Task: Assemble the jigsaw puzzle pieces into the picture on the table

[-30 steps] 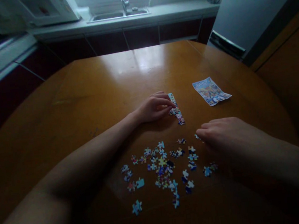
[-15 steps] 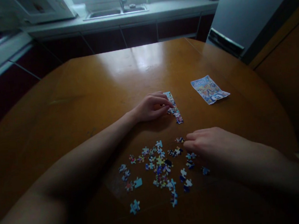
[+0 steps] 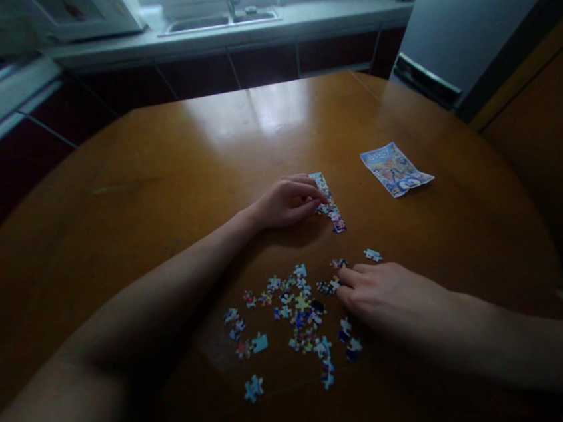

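My left hand (image 3: 290, 201) rests with curled fingers on a narrow, partly joined puzzle strip (image 3: 332, 212); its fingertips touch the strip and cover part of it. Lower right, my right hand (image 3: 373, 290) reaches down with its fingers drawn together at a white and dark puzzle piece (image 3: 335, 284). The fingertips partly hide that piece. Loose puzzle pieces (image 3: 301, 303) lie scattered left of the right hand, several overlapping. Just beyond its knuckles lies a light blue puzzle piece (image 3: 373, 255) by itself.
A creased picture sheet (image 3: 394, 169) lies on the wooden table (image 3: 180, 154) to the right of the strip. Beyond the table's far edge stand a counter with a sink (image 3: 201, 25) and a grey fridge (image 3: 473, 23).
My right hand has moved left and toward me, its fingertips now at the loose pieces. The light blue piece beyond it has come into view. My left hand has stayed in place.
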Demonstrator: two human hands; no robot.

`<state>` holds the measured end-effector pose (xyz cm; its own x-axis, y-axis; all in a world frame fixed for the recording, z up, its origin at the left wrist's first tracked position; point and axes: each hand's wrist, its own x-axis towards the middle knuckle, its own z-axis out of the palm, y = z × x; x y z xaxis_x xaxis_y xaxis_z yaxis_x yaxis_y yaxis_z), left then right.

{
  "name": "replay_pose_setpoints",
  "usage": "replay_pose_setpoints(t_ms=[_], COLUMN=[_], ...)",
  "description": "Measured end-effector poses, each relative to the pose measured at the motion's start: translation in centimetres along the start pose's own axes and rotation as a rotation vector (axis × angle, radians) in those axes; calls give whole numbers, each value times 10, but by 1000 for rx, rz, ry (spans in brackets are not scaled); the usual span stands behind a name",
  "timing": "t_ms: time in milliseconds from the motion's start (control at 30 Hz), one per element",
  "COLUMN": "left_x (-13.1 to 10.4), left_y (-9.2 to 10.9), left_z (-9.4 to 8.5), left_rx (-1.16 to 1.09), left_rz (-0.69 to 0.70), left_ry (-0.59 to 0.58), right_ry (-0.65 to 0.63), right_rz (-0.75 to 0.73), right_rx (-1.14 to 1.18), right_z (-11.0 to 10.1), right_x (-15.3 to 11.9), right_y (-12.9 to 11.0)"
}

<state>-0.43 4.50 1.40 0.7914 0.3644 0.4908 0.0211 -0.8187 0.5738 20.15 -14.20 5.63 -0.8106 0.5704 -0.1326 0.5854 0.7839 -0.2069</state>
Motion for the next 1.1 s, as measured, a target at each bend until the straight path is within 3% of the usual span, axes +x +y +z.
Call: replay_pose_setpoints(t_ms=[267,467,700,867,1100], left_x=[-2,-1,-1,0,-2], left_y=[-1,-1,-1,2,0], left_z=[-1,0,0,0,1], left_rx=[-6,-13,-32,-49,-48], left_rz=[-36,-29,-59,-68,-62], left_ry=[-13,-6,-33,-40,-42], right_ry=[-80,-167,-119,-121,-115], right_rz=[33,51,79,52,25], right_rx=[13,149,262,194,128], right_z=[-8,-16,-18,-26,-16], right_x=[0,1,-11,-8,2], right_y=[-7,-10,3,14,12])
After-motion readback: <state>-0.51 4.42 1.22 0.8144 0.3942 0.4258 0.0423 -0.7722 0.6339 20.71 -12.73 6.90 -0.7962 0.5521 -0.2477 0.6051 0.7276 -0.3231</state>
